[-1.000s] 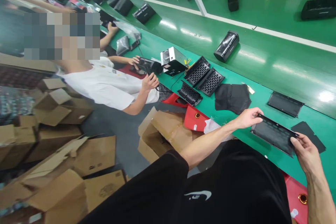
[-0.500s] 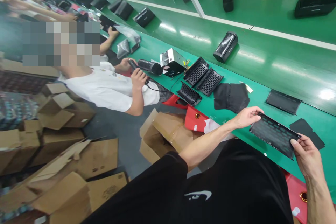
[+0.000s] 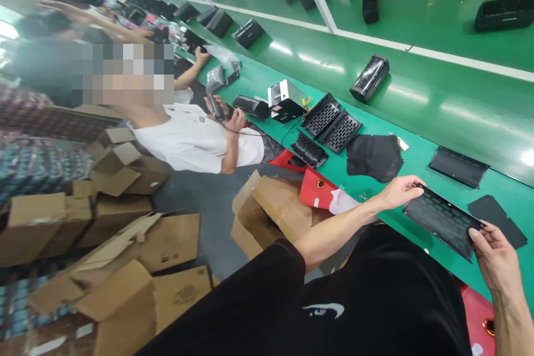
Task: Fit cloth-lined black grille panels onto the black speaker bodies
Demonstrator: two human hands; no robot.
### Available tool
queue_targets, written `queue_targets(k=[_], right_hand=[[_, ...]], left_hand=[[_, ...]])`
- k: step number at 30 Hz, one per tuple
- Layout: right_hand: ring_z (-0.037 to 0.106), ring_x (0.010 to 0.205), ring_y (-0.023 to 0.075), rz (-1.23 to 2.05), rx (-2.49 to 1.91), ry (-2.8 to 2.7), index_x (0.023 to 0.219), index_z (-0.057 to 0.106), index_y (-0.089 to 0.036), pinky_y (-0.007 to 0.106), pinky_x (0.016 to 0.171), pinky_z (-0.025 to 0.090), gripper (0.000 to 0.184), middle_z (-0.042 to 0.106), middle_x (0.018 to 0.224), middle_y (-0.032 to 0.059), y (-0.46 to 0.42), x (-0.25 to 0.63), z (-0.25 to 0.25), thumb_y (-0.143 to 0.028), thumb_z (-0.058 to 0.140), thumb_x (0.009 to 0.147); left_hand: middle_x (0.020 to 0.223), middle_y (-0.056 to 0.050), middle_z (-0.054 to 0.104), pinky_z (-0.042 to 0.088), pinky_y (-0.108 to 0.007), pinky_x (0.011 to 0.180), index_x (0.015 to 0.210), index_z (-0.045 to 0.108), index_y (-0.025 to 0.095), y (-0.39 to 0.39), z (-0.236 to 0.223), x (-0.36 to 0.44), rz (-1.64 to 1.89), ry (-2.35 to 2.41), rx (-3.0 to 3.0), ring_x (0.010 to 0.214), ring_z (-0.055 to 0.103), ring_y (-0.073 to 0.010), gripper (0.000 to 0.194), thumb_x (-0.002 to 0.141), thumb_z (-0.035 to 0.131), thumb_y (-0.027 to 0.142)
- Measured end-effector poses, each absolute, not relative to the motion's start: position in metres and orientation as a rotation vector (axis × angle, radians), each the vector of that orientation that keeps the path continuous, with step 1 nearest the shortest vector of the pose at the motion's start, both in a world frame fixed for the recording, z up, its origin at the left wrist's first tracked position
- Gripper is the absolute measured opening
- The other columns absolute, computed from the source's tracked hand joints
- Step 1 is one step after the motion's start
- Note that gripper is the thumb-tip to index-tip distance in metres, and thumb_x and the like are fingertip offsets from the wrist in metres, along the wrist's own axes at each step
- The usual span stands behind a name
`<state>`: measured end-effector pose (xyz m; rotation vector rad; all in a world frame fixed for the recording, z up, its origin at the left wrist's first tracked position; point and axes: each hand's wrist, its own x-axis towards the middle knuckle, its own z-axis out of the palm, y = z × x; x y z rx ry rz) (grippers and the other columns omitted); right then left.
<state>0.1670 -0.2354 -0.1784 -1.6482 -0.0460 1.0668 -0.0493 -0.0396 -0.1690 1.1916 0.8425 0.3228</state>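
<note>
- I see two hands on one black panel (image 3: pixel 442 221), which is in the air above the near edge of the green bench (image 3: pixel 414 162).
- The left hand (image 3: pixel 401 191) pinches the panel's left end, between thumb and fingers.
- The right hand (image 3: pixel 497 250) pinches the opposite end in the same way, with its thumb on the upper face.
- Just beyond this grip, one second panel (image 3: pixel 459 167) lies flat on the bench.
- Near the right hand, behind the held panel, there are some dark sheets (image 3: pixel 498 221); they overlap, so I cannot tell exactly how many.
- Left of the left hand is one pile of black sheets (image 3: pixel 371 157), also not possible to count.
- Further left from the grip I count three perforated black shells: two side by side, and one nearer shell (image 3: pixel 308 149).
- Beyond these shells, on their left, stands one boxy machine (image 3: pixel 287 100).
- Well apart on the left, one co-worker in a white shirt (image 3: pixel 189 136) has both hands at a dark object.
</note>
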Motion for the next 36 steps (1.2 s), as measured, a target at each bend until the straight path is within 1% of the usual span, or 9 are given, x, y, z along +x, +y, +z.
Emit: queue_targets(k=[6, 12, 17, 20, 22, 26, 29, 32, 36], right_hand=[[0.052, 0.068, 0.0071, 1.079, -1.665, -0.058, 0.094, 0.073, -0.023, 0.014, 0.062, 0.046, 0.062, 0.059, 0.073, -0.0053, -0.236, 0.169, -0.184, -0.049, 0.105, 0.047], [0.052, 0.068, 0.0079, 1.079, -1.67, -0.081, 0.095, 0.073, -0.021, 0.015, 0.06, 0.046, 0.062, 0.059, 0.075, -0.0048, -0.232, 0.17, -0.191, -0.049, 0.104, 0.049], [0.048, 0.062, 0.0089, 1.084, -1.695, -0.116, 0.095, 0.071, -0.021, 0.019, 0.053, 0.041, 0.062, 0.056, 0.07, -0.0061, -0.226, 0.167, -0.194, -0.051, 0.103, 0.051], [0.048, 0.062, 0.0096, 1.082, -1.714, -0.138, 0.094, 0.07, -0.021, 0.021, 0.053, 0.041, 0.062, 0.057, 0.072, -0.0053, -0.224, 0.165, -0.196, -0.054, 0.101, 0.052], [0.048, 0.062, 0.01, 1.075, -1.725, -0.153, 0.094, 0.069, -0.021, 0.022, 0.054, 0.04, 0.062, 0.057, 0.072, -0.005, -0.223, 0.164, -0.197, -0.055, 0.1, 0.053], [0.049, 0.063, 0.011, 1.065, -1.74, -0.178, 0.097, 0.069, -0.021, 0.024, 0.056, 0.041, 0.063, 0.056, 0.073, -0.0052, -0.223, 0.164, -0.198, -0.057, 0.099, 0.055], [0.049, 0.063, 0.0114, 1.075, -1.754, -0.205, 0.1, 0.069, -0.021, 0.025, 0.057, 0.042, 0.063, 0.057, 0.074, -0.005, -0.222, 0.164, -0.196, -0.059, 0.098, 0.058], [0.048, 0.061, 0.0124, 1.08, -1.815, -0.205, 0.099, 0.07, -0.02, 0.026, 0.056, 0.041, 0.066, 0.058, 0.071, -0.0041, -0.219, 0.163, -0.191, -0.064, 0.096, 0.058], [0.047, 0.062, 0.0143, 1.003, -1.946, -0.248, 0.093, 0.071, -0.019, 0.028, 0.056, 0.039, 0.07, 0.057, 0.067, -0.0024, -0.216, 0.161, -0.188, -0.073, 0.093, 0.056]], left_hand=[[0.078, 0.003, 0.057, 0.041, -0.023, 0.074, 0.108, 0.073, 0.013, -0.043, -0.167, -0.048, 0.32, 0.866, 1.173, 0.07, 0.05, -0.0093, 0.029, 0.084, 0.072, 0.028], [0.075, 0.005, 0.054, 0.04, -0.023, 0.07, 0.104, 0.07, 0.013, -0.044, -0.168, -0.046, 0.33, 0.904, 1.211, 0.067, 0.046, -0.0088, 0.032, 0.084, 0.074, 0.039], [0.078, 0.003, 0.058, 0.04, -0.025, 0.072, 0.105, 0.072, 0.014, -0.042, -0.174, -0.047, 0.321, 0.932, 1.264, 0.069, 0.048, -0.0108, 0.033, 0.087, 0.071, 0.041], [0.083, 0.001, 0.061, 0.039, -0.025, 0.071, 0.106, 0.073, 0.014, -0.04, -0.178, -0.049, 0.311, 0.937, 1.313, 0.07, 0.048, -0.0106, 0.034, 0.089, 0.069, 0.042], [0.083, 0.001, 0.061, 0.038, -0.024, 0.07, 0.107, 0.072, 0.014, -0.04, -0.182, -0.049, 0.314, 0.928, 1.293, 0.07, 0.047, -0.01, 0.036, 0.087, 0.071, 0.044], [0.075, 0.004, 0.055, 0.038, -0.023, 0.068, 0.104, 0.071, 0.013, -0.041, -0.186, -0.045, 0.34, 0.919, 1.204, 0.068, 0.046, -0.0095, 0.042, 0.08, 0.08, 0.046], [0.071, 0.004, 0.053, 0.039, -0.024, 0.068, 0.101, 0.071, 0.013, -0.04, -0.183, -0.044, 0.337, 0.936, 1.208, 0.067, 0.045, -0.01, 0.039, 0.081, 0.08, 0.046], [0.07, 0.004, 0.053, 0.04, -0.025, 0.068, 0.101, 0.071, 0.012, -0.039, -0.177, -0.044, 0.335, 0.908, 1.198, 0.067, 0.046, -0.0104, 0.041, 0.081, 0.081, 0.046], [0.07, 0.005, 0.051, 0.039, -0.025, 0.068, 0.101, 0.071, 0.012, -0.04, -0.177, -0.045, 0.341, 0.874, 1.157, 0.066, 0.045, -0.0094, 0.045, 0.078, 0.083, 0.049]])
